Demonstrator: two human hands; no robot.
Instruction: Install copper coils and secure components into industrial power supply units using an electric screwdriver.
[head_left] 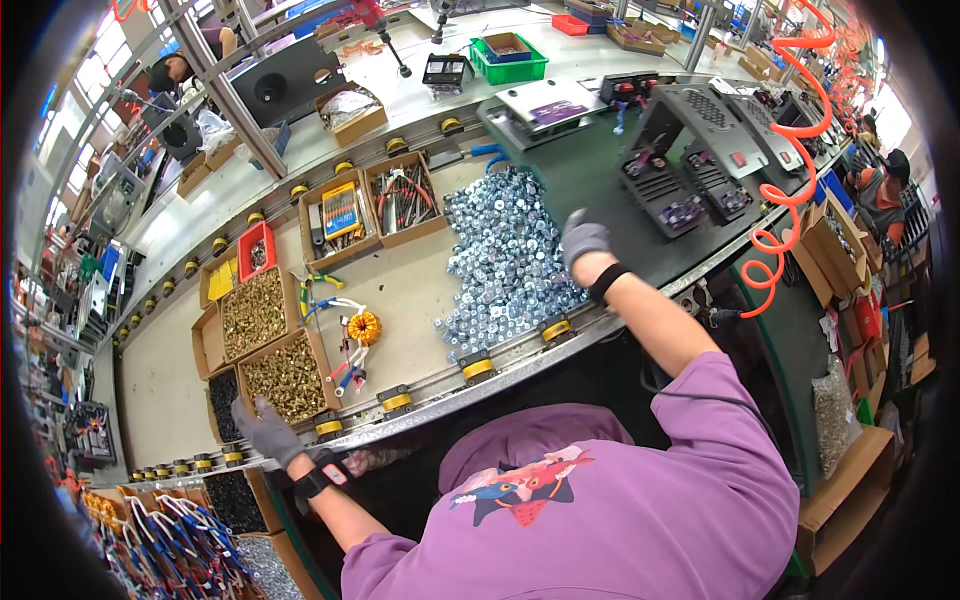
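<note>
My left hand, in a grey glove, reaches over the near edge of a cardboard box of brass-coloured fittings. Its fingers are apart, close to a narrow box of small black parts; nothing shows in them. At the right edge of a large heap of silver screws is my right hand, also gloved. Its fingers look loosely bent and partly apart, and I make out nothing held. An orange-wound ring coil with coloured wire leads lies between the boxes and the heap, beside yellow-green pliers.
Boxes of hand tools and a red bin stand behind. Black metal housings sit on the green belt at right, under a coiled orange air hose. Rollers line the near edge. Wire bundles lie lower left.
</note>
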